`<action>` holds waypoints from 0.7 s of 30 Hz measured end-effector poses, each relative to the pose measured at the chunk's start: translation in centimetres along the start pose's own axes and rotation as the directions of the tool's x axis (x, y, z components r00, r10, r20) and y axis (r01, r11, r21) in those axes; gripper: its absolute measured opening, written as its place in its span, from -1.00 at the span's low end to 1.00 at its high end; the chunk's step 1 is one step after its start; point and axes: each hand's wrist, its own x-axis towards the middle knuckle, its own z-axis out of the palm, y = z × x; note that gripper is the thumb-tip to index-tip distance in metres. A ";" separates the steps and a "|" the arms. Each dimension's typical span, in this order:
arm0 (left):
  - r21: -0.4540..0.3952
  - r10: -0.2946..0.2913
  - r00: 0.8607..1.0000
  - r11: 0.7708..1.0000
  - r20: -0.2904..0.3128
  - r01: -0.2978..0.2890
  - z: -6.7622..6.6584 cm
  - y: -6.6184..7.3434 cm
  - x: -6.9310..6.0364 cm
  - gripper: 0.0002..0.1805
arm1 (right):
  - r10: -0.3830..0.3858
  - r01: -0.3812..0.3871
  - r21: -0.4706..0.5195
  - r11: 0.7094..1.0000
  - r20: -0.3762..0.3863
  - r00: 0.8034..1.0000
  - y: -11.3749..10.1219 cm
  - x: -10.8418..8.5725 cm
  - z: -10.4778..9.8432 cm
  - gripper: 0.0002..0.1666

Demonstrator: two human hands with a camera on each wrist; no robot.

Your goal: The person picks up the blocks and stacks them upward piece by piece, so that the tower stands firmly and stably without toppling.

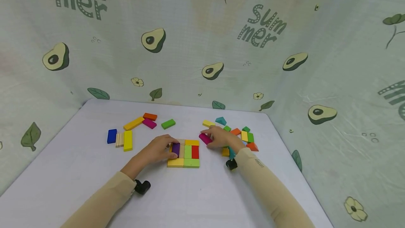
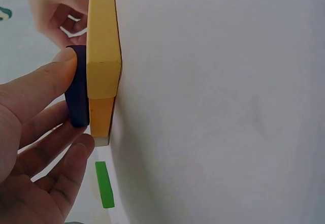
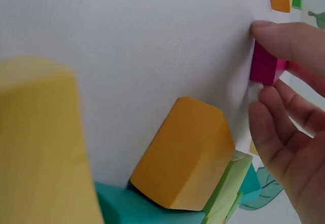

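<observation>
My left hand pinches a purple block, fingers and thumb just its length apart, at the left side of a block square mid-tabletop; the left wrist view, edge-on, reveals it above the square's layer. Nearer the tabletop's right edge, my right hand pinches a magenta block; the right wrist view shows closely an orange block against a teal block, which my arm partly covers in the head view.

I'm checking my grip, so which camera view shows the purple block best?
The left wrist view: it shows the purple block large and close, with the left hand holding it. The head view shows it small, its top face visible between thumb and fingers; the right wrist view doesn't show it.
</observation>
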 end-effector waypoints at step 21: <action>0.004 0.004 1.000 1.000 -0.006 -0.004 -0.1 0.2 -0.2 -0.41 | -0.120 0.129 0.063 0.990 -0.135 0.984 -0.4 -2.3 0.8 -0.31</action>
